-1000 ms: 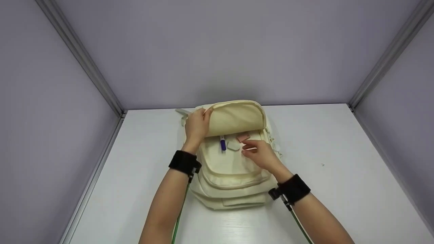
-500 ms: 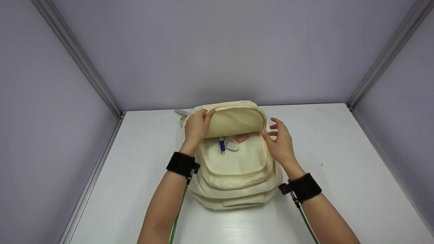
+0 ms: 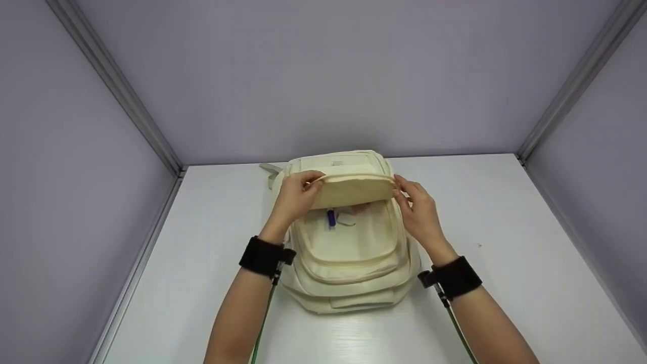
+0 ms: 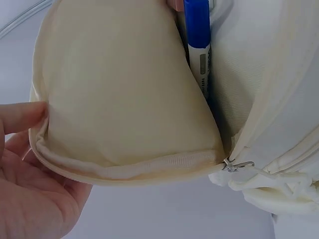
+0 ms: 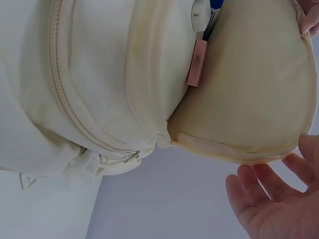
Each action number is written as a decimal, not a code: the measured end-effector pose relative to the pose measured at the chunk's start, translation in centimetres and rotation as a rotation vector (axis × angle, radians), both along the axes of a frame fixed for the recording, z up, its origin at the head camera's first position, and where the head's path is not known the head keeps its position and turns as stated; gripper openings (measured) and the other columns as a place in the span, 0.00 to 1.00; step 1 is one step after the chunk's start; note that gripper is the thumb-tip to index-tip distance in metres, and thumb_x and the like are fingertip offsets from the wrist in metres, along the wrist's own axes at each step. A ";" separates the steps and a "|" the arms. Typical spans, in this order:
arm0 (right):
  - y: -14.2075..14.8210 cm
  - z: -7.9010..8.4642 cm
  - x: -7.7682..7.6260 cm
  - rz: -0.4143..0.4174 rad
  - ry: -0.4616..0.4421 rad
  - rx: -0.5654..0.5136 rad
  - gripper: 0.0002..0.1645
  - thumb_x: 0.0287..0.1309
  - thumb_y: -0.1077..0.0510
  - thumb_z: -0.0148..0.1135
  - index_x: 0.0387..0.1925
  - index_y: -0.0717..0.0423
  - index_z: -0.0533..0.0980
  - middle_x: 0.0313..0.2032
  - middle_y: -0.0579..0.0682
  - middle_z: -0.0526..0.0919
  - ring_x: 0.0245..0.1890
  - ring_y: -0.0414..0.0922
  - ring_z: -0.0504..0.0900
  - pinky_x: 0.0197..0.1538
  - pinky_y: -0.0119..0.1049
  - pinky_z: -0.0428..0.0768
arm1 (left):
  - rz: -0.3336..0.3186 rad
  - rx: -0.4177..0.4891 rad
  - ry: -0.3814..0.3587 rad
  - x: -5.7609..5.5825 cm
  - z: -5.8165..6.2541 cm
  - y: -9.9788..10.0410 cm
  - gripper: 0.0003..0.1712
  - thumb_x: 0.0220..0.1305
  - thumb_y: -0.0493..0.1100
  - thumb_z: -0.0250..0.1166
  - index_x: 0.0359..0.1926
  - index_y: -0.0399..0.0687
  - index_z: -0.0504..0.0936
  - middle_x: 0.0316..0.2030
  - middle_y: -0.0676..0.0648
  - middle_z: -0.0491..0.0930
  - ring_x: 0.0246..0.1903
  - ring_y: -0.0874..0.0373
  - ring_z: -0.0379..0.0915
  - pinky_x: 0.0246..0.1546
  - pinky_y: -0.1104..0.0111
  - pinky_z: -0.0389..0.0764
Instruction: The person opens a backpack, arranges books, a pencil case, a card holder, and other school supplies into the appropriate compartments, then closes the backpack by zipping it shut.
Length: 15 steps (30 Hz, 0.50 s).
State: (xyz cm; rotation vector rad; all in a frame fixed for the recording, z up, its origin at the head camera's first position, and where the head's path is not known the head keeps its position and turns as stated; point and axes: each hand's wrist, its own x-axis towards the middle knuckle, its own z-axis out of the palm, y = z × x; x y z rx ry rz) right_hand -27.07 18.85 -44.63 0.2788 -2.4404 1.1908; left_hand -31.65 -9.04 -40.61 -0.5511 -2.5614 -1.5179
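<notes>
A cream backpack (image 3: 354, 247) lies on the white table, its front pocket unzipped and the pocket flap (image 3: 356, 192) raised. My left hand (image 3: 297, 197) pinches the flap's rim at the left, thumb on the inner side. On the opposite side, my right hand (image 3: 418, 210) pinches the same rim between thumb and fingers. Inside the pocket are a marker (image 4: 198, 45) with a blue cap, a pink eraser-like block (image 5: 197, 62) and a small white piece (image 5: 201, 15) of unclear kind. The flap partly covers all three in the head view.
A zipper slider (image 4: 232, 166) sits at the flap's corner. A grey strap (image 3: 270, 168) sticks out at the bag's upper left. Grey walls enclose the white table (image 3: 505, 283) at the back and sides. A tiny scrap (image 3: 479, 245) lies to the right.
My right hand has gone from above the pocket's contents to the flap's right edge and grips it. The flap has come down toward me, covering more of the small things.
</notes>
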 end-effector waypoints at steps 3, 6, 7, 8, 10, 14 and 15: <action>0.2 -0.1 0.0 -0.004 0.034 0.000 0.16 0.68 0.62 0.59 0.53 0.64 0.79 0.46 0.59 0.81 0.49 0.54 0.79 0.49 0.50 0.77 | -0.066 -0.009 -0.021 0.7 0.1 -0.6 0.09 0.65 0.34 0.62 0.43 0.39 0.87 0.38 0.45 0.85 0.32 0.58 0.75 0.36 0.67 0.76; 0.6 -0.1 0.1 0.024 0.066 0.004 0.10 0.64 0.63 0.63 0.45 0.64 0.81 0.43 0.57 0.83 0.46 0.53 0.81 0.49 0.49 0.77 | -0.141 -0.065 -0.052 1.3 0.3 -1.3 0.09 0.63 0.34 0.64 0.41 0.39 0.88 0.36 0.45 0.86 0.34 0.57 0.78 0.38 0.65 0.78; 0.7 -0.1 0.2 0.041 0.073 0.004 0.09 0.63 0.64 0.64 0.44 0.64 0.82 0.42 0.56 0.83 0.45 0.53 0.81 0.49 0.49 0.77 | -0.167 -0.089 -0.062 1.6 0.4 -1.5 0.09 0.62 0.35 0.64 0.41 0.39 0.89 0.36 0.45 0.86 0.35 0.57 0.79 0.39 0.64 0.79; 0.9 -0.2 0.2 0.058 0.076 0.004 0.09 0.62 0.64 0.65 0.43 0.63 0.82 0.41 0.56 0.84 0.45 0.52 0.81 0.49 0.49 0.78 | -0.195 -0.110 -0.073 1.8 0.5 -1.8 0.09 0.62 0.35 0.65 0.41 0.39 0.89 0.36 0.46 0.86 0.35 0.57 0.79 0.39 0.64 0.79; 1.4 -0.2 0.4 0.088 0.076 0.009 0.08 0.60 0.64 0.66 0.41 0.62 0.83 0.40 0.54 0.85 0.44 0.51 0.82 0.48 0.48 0.77 | -0.254 -0.143 -0.081 2.1 0.5 -2.1 0.09 0.62 0.35 0.66 0.41 0.40 0.89 0.36 0.46 0.86 0.35 0.57 0.81 0.39 0.63 0.80; 2.3 -0.5 1.0 0.138 0.036 0.013 0.07 0.58 0.65 0.67 0.40 0.59 0.84 0.41 0.50 0.85 0.45 0.48 0.81 0.49 0.44 0.77 | -0.352 -0.167 -0.083 2.8 0.2 -2.5 0.09 0.61 0.35 0.67 0.42 0.40 0.89 0.36 0.47 0.86 0.36 0.58 0.81 0.39 0.64 0.81; 2.4 -0.6 1.2 0.151 0.025 0.012 0.07 0.58 0.65 0.67 0.40 0.59 0.84 0.41 0.49 0.85 0.45 0.47 0.81 0.49 0.43 0.77 | -0.367 -0.169 -0.083 2.9 0.0 -2.5 0.09 0.60 0.34 0.68 0.41 0.40 0.89 0.36 0.47 0.86 0.36 0.58 0.81 0.39 0.65 0.81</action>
